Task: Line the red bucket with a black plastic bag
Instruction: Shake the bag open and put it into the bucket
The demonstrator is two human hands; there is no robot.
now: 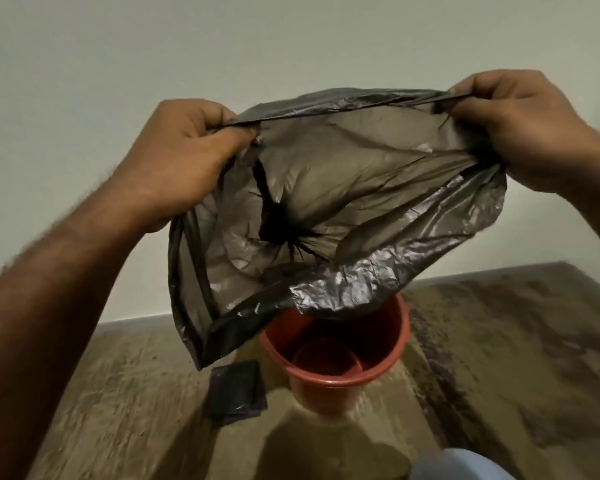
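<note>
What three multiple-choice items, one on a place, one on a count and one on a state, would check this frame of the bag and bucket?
1. Where does the folded black packet lie?
A. Inside the bucket
B. On the floor beside the bucket
C. In the left hand

2. How many hands grip the black plastic bag?
A. None
B. One
C. Two

3. What is the state of the red bucket?
A. Unlined, its bare inside showing
B. Lined with the bag
C. Tipped on its side

Answers:
1 B: the packet rests on the floor next to the bucket's base.
2 C: the left hand and the right hand each pinch the bag's rim.
3 A: the bag is held open above the upright bucket, whose red interior is visible.
</note>
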